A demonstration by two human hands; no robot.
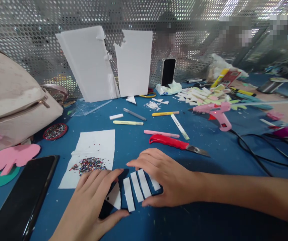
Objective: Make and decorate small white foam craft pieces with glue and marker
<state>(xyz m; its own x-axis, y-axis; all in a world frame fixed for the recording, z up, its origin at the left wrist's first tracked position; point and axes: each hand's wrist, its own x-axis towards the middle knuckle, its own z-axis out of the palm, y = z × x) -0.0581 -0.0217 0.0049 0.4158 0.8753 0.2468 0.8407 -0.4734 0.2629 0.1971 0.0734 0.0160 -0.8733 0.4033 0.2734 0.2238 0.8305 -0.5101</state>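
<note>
A dark flat object (pixel 160 192) with a rounded corner lies low in front of me, crossed by several white strips (pixel 129 194). I cannot make out its exact kind. My left hand (pixel 93 197) curves its fingers and thumb around the left end, where a white scrap (pixel 115 196) with a dark dot shows over a black part. Around the right end is my right hand (pixel 164 175), thumb at the near side and fingers at the far side, partly covering the last strip. Just beyond the right hand lies a red-handled utility knife (pixel 171 142).
A white sheet (pixel 97 139) bears a heap of small colourful beads (pixel 91 165). Several markers (pixel 128 123) lie behind. A pink glue gun (pixel 216 112) and its cable (pixel 249 154) occupy the right. A black phone (pixel 20 197) and beige bag (pixel 15 97) are left; white boards (pixel 88 63) stand behind.
</note>
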